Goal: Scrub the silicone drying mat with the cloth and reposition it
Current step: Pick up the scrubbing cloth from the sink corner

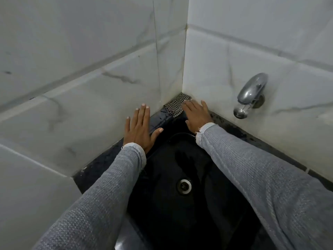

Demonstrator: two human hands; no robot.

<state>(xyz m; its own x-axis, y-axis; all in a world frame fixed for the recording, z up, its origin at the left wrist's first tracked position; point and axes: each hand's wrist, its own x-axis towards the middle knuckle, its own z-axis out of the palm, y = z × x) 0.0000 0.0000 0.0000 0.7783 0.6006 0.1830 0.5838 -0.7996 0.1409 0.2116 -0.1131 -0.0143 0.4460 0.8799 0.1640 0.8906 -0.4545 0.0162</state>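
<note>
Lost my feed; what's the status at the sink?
Left hand flat, open. Right hand open, fingers on checked cloth in corner. Mat not identifiable. Nothing blocking.

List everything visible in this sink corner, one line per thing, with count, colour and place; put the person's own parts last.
black-and-white checked cloth: one, tucked in the far corner where the two walls meet, on the sink's edge.
black round-bowled sink: one, black, filling the corner below the walls.
round metal drain: one, silver, at the bottom of the bowl.
chrome wall tap: one, silver, on the right wall above the sink rim.
white marble-look wall tiles: many, white with grey veins, on both walls.
silicone drying mat: cannot be told apart from the dark sink.
left hand: one, grey sleeve, fingers straight, flat by the left wall.
right hand: one, grey sleeve, fingers straight, touching the cloth.
</note>
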